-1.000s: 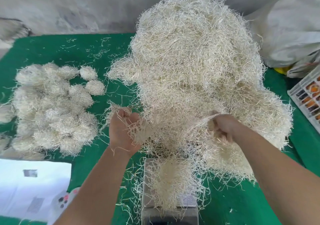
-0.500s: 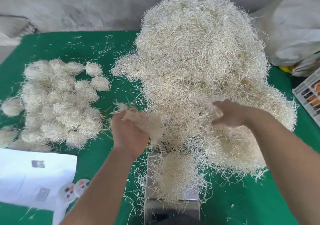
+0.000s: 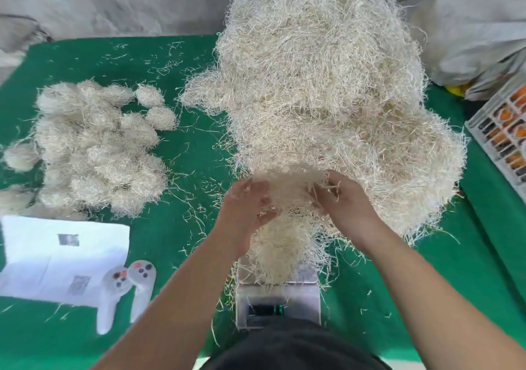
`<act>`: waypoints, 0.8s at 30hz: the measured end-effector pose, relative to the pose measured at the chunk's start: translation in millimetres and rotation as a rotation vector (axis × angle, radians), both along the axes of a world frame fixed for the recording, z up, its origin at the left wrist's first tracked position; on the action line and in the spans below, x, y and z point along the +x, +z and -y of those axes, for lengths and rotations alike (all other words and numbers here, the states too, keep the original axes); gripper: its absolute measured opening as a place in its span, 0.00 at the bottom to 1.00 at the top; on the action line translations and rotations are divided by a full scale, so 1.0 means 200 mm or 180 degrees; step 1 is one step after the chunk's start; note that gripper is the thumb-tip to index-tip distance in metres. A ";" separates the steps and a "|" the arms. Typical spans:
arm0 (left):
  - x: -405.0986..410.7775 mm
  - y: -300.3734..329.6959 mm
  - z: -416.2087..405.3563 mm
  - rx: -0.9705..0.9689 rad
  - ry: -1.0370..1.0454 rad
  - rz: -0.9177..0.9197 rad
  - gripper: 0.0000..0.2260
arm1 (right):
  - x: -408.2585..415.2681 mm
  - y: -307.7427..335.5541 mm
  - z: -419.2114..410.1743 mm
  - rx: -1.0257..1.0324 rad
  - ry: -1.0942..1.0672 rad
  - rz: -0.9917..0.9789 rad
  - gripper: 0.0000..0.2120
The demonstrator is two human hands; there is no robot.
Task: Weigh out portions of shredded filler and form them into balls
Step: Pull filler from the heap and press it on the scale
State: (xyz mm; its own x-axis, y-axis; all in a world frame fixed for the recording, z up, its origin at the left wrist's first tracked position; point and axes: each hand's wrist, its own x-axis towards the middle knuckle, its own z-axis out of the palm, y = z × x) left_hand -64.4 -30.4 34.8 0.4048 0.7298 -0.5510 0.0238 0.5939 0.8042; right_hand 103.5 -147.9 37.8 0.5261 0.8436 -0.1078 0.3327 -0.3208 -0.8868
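Dozens of balls (image 3: 94,147) are done, most filler (image 3: 321,85) remains; my left hand (image 3: 244,207) and right hand (image 3: 341,199) cup a tuft (image 3: 287,190) over the scale (image 3: 277,301).

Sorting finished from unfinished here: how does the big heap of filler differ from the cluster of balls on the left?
The big heap is one loose, tall mass; the cluster of balls is many small, compact, rounded clumps lying low. The heap sits behind the scale, within reach of both hands; the balls lie apart, untouched. Both are the same pale shredded strands on the green cloth.
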 end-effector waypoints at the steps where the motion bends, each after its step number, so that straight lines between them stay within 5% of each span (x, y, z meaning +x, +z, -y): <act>1: -0.06 -0.05 0.00 0.0240 -0.0185 -0.0418 0.15 | 0.01 -0.03 0.02 -0.0050 -0.0034 -0.0042 0.09; 3: -0.17 -0.13 0.01 0.0525 -0.0348 -0.1046 0.14 | -0.02 -0.10 0.04 -0.0410 0.0267 -0.0093 0.06; 7: -0.28 -0.19 0.07 0.0407 -0.0291 -0.1270 0.23 | -0.08 -0.19 0.08 -0.1712 0.1388 0.0326 0.38; 11: -0.33 -0.19 0.10 0.0755 -0.0253 -0.1360 0.34 | 0.02 -0.12 0.13 -0.1809 0.1524 0.0206 0.50; 17: -0.27 -0.21 0.11 0.1702 -0.0652 -0.1639 0.24 | 0.13 0.02 0.16 -0.0955 0.0934 -0.0125 0.37; 24: -0.20 -0.17 0.16 0.3383 -0.1648 -0.1790 0.26 | -0.11 -0.08 0.12 -0.0653 0.1063 0.1200 0.35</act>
State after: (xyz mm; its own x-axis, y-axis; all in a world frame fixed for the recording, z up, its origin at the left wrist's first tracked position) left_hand -104.2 -61.7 1.6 0.6724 0.7401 0.0098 0.5405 -0.5000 0.6767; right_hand 80.8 -170.9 22.7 0.2669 0.9530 -0.1436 0.7292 -0.2971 -0.6165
